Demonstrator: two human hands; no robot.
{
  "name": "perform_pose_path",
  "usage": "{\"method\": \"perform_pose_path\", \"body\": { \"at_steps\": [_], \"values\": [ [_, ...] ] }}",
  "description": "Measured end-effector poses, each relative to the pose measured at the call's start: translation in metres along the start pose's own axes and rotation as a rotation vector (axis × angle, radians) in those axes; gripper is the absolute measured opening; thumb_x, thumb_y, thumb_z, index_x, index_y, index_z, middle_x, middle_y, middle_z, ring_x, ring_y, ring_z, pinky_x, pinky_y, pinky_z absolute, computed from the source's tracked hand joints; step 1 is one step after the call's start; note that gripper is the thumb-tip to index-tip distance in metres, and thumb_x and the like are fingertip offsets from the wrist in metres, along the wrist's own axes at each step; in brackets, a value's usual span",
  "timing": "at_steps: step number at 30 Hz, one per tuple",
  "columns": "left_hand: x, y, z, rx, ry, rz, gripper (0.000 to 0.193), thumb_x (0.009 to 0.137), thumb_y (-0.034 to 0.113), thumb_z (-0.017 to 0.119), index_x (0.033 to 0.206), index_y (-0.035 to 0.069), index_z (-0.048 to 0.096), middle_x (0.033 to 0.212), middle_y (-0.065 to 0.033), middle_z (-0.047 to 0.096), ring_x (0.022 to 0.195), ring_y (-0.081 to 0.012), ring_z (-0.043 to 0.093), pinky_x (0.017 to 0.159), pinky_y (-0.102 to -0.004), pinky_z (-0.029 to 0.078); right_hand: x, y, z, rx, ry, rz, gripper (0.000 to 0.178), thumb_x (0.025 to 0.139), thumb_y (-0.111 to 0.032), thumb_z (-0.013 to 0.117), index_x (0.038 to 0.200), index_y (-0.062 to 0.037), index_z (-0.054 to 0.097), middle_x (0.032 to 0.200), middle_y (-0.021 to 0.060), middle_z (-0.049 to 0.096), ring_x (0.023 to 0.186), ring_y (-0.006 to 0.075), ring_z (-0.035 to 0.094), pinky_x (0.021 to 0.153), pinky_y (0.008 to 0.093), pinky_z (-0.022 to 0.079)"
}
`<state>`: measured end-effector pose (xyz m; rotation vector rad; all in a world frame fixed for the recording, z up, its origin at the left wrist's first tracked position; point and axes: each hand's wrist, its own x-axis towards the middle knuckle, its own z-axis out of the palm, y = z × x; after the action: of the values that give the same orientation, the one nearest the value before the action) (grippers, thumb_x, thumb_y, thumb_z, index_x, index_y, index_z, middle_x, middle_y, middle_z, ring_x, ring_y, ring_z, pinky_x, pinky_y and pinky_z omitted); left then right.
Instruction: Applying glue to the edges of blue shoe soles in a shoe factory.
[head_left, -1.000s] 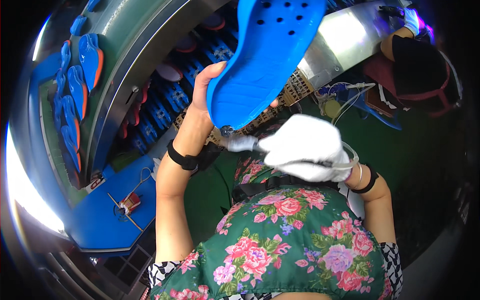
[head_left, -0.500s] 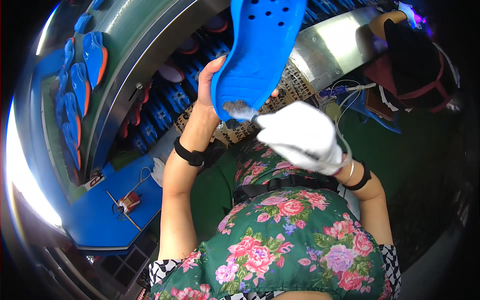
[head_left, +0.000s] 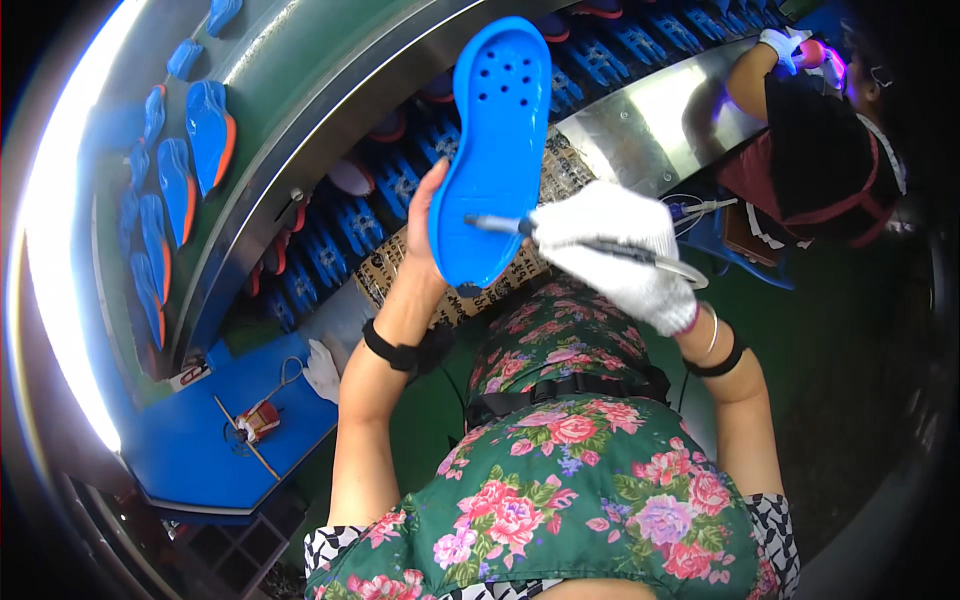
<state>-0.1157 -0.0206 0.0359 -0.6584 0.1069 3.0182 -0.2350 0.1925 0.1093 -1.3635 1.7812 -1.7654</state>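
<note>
A blue shoe sole (head_left: 500,150), with a cluster of round holes at its far end, is held up in front of me with its inner face toward me. My bare left hand (head_left: 425,225) grips its left edge near the close end, the fingers mostly hidden behind it. In my white-gloved right hand (head_left: 605,240) is a brush (head_left: 500,225), its grey tip over the sole's lower part. I cannot tell whether the tip touches the surface. A pale tube curves off the brush's back end by my wrist.
Blue soles with orange edges (head_left: 208,140) lie on the green surface at left, beyond a curved metal rail (head_left: 290,150). Blue racks with soles run behind my hands, above printed cardboard (head_left: 385,275). A blue table (head_left: 200,430) stands left; a co-worker (head_left: 815,160) sits at right.
The sole has come lower and nearer, so its whole far end shows. The brush has moved from the sole's close end farther up its face, and its tip has turned edge-on.
</note>
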Motion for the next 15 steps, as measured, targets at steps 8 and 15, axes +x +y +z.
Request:
{"method": "perform_pose_path", "body": {
  "at_steps": [8, 15],
  "values": [
    [-0.006, -0.024, -0.001, 0.114, -0.146, -0.129, 0.09, 0.096, 0.065, 0.049, 0.157, 0.003, 0.032, 0.145, -0.0264, 0.052, 0.109, -0.0486, 0.063, 0.089, -0.0611, 0.054, 0.051, 0.03, -0.036, -0.377, 0.21, -0.277, 0.023, 0.082, -0.003, 0.077, 0.104, -0.0079, 0.078, 0.102, 0.0104, 0.077, 0.09, 0.0264, 0.072, 0.079, 0.0362, 0.059],
    [-0.021, -0.01, -0.001, 0.012, -0.22, 0.04, 0.098, 0.095, 0.073, 0.048, 0.16, 0.003, 0.026, 0.149, -0.0327, 0.045, 0.128, -0.0508, 0.055, 0.103, -0.0646, 0.049, -0.004, -0.015, 0.012, -0.013, -0.195, -0.223, 0.021, 0.081, 0.0, 0.077, 0.101, -0.0085, 0.078, 0.099, 0.0101, 0.076, 0.088, 0.0281, 0.073, 0.079, 0.0373, 0.058]
  ]
}}
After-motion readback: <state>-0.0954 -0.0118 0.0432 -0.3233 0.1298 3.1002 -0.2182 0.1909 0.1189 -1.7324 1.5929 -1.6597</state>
